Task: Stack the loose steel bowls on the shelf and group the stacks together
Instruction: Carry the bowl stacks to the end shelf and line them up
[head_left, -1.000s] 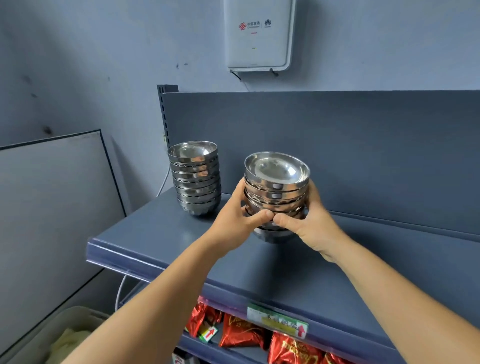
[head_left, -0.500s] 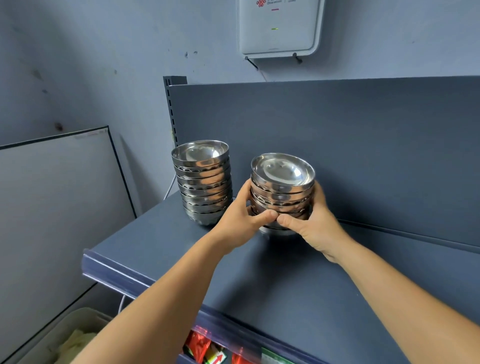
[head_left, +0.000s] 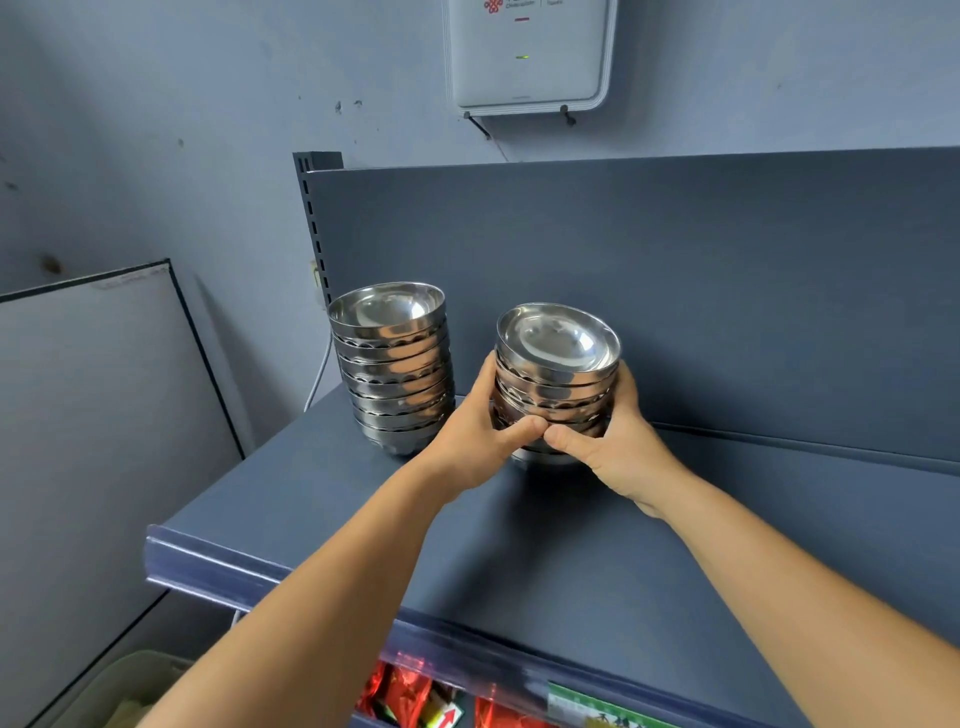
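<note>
Both hands clasped one stack of steel bowls, thumbs meeting at its front. Going left to right: a free-standing stack (head_left: 396, 369) of about nine bowls stood at the shelf's (head_left: 332, 499) left end; the left hand (head_left: 475, 436); the held stack (head_left: 556, 379), its count hidden by fingers; the right hand (head_left: 621, 441). Two stacks stood near each other, apart.

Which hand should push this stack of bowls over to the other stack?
Probably the right hand. It cups the held stack on the side away from the other stack, so it can push leftward. The left hand sits in the gap between them.
</note>
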